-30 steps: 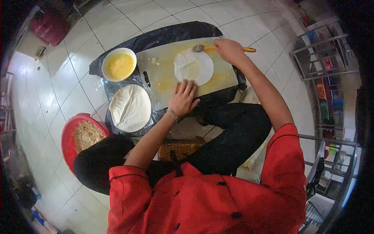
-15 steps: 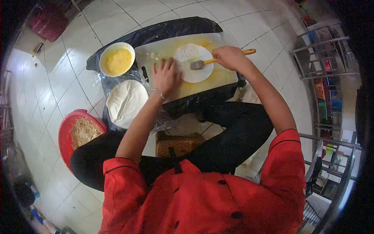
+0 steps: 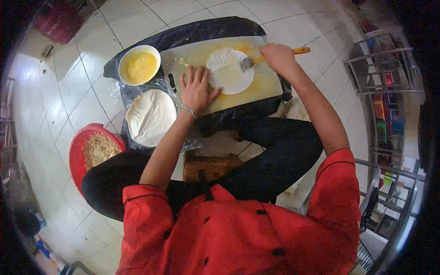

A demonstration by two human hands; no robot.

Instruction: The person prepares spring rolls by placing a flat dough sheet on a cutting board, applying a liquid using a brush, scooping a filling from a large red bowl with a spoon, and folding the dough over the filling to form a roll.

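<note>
A thin white round dough wrapper lies flat on a pale cutting board smeared with yellow. My right hand is closed round the orange handle of a pastry brush, whose bristles touch the wrapper's right part. The wrapper shows a damp patch across its middle. My left hand rests with fingers spread on the board, its thumb at the wrapper's lower left edge. Left of the board stands a white bowl of beaten egg. Below it lies a stack of white round wrappers.
Black plastic sheeting lies under the board and bowl. A red basin of crumbly pale filling stands by my left knee. Beneath my legs is a brown wooden block. Metal racks line the right side of the tiled floor.
The brush in my right hand has moved right and slightly up across the wrapper. My left thumb now reaches out farther along the wrapper's lower edge. The view has shifted slightly.
</note>
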